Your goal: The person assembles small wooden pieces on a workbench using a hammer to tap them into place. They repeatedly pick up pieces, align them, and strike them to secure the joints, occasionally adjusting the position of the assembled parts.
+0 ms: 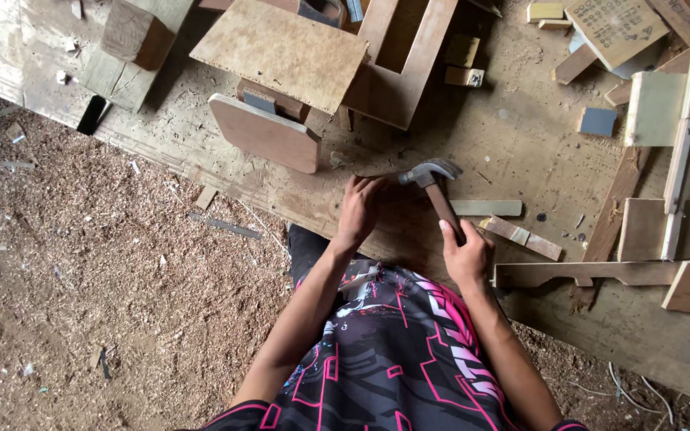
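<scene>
Right hand (466, 257) grips claw hammer (434, 185), handle slanting toward the worker, head toward left hand (358, 205), fingers curled on workbench (513, 136); thin strip (486, 207) alongside.

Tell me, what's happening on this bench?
A person stands at a dusty workbench littered with wood offcuts. The right hand grips a claw hammer by its handle, head near the left hand, which presses down on the bench. What the left fingers pinch is too small to tell.

Looking down from the person's head

One camera sits up high and faces straight down, close over the workbench (513, 136), with the sawdust floor (105, 279) on the left.
</scene>
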